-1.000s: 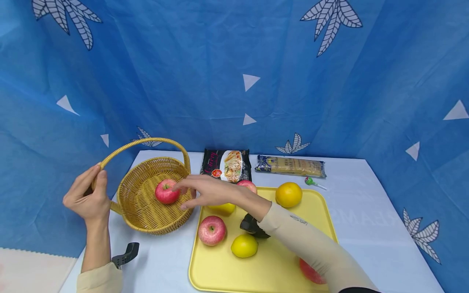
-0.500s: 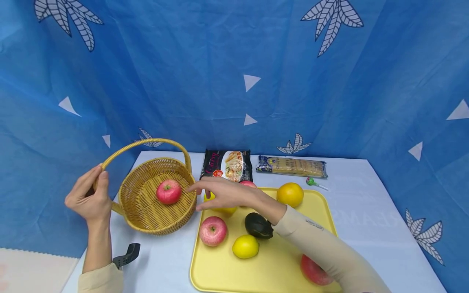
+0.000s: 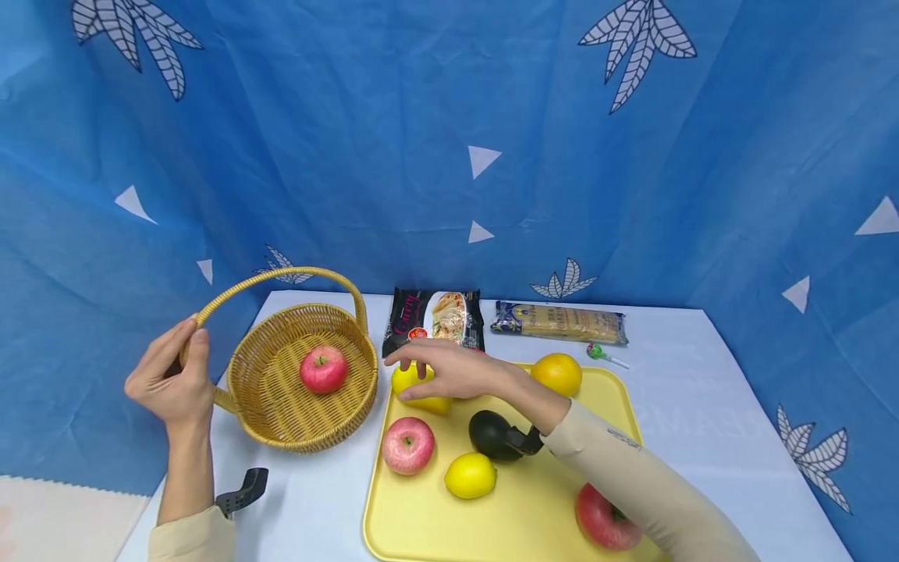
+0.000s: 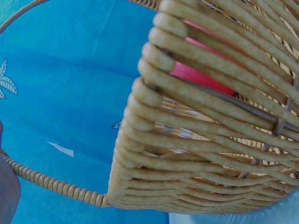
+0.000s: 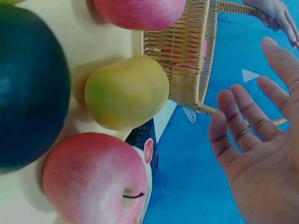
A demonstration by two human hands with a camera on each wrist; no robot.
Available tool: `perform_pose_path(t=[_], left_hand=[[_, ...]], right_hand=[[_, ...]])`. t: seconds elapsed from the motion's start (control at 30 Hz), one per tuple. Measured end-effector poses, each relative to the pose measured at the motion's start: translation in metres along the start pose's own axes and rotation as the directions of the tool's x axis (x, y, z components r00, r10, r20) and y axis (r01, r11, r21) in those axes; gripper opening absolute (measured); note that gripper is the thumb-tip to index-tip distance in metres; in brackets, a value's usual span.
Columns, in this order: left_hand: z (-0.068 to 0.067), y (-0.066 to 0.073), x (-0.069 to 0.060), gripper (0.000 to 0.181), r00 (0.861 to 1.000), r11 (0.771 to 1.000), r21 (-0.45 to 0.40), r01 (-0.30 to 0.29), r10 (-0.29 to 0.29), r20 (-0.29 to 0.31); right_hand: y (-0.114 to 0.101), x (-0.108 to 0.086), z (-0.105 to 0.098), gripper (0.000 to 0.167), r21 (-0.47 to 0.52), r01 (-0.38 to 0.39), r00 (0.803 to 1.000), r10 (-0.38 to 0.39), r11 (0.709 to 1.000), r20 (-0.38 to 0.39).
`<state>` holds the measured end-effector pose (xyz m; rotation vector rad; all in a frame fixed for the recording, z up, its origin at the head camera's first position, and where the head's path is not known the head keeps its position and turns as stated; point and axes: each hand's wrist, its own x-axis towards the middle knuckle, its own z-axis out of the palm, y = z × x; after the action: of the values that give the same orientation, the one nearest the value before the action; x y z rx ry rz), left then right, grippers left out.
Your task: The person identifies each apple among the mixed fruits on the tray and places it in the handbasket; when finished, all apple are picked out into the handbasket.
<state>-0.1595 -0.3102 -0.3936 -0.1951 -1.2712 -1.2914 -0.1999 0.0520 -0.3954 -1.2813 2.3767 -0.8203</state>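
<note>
My left hand [image 3: 172,375] grips the handle of a round wicker basket [image 3: 242,394] at the left of the table. Inside the basket lies a red apple [image 3: 324,369], which shows through the weave in the left wrist view. My right hand [image 3: 456,371] hovers over the back left of a yellow tray [image 3: 534,515], fingers spread and loosely bent, holding nothing. Under it is a yellow-green mango [image 5: 126,93], partly covered by the hand in the head view. Beside the mango are a pink apple [image 5: 96,179], mostly hidden from the head, and a dark avocado [image 5: 28,88].
Also on the tray are another pink apple [image 3: 408,446], a lemon [image 3: 470,475], an orange [image 3: 556,375] and a red apple [image 3: 605,519] partly behind the right sleeve. Behind it lie a black noodle packet [image 3: 449,316], a pasta packet [image 3: 562,321] and a lollipop [image 3: 597,351].
My right hand has moved right, from above the basket and its apple to above the mango on the tray. My left hand has stayed on the handle.
</note>
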Motion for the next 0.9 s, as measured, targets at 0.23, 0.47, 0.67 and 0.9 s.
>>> perform_pose_path(t=[0.23, 0.47, 0.67, 0.9], left_hand=[[-0.001, -0.001, -0.001, 0.020, 1.000, 0.999, 0.034, -0.002, 0.002, 0.004], [-0.004, -0.004, -0.001, 0.022, 1.000, 0.999, 0.039, 0.001, -0.001, 0.006], [-0.002, -0.003, -0.001, 0.021, 1.000, 1.000, 0.026, -0.002, 0.001, 0.009], [-0.002, -0.002, 0.001, 0.021, 1.000, 0.999, 0.034, 0.003, -0.003, 0.009]], right_hand=[[0.007, -0.012, -0.005, 0.054, 0.000, -0.022, 0.999, 0.022, 1.000, -0.031], [0.017, -0.024, -0.008, 0.054, 0.000, -0.048, 0.998, 0.048, 0.999, -0.050], [0.024, -0.036, -0.013, 0.053, 0.019, -0.090, 0.993, 0.091, 0.996, -0.072], [0.031, -0.044, -0.018, 0.054, 0.066, -0.146, 0.984, 0.151, 0.987, -0.089]])
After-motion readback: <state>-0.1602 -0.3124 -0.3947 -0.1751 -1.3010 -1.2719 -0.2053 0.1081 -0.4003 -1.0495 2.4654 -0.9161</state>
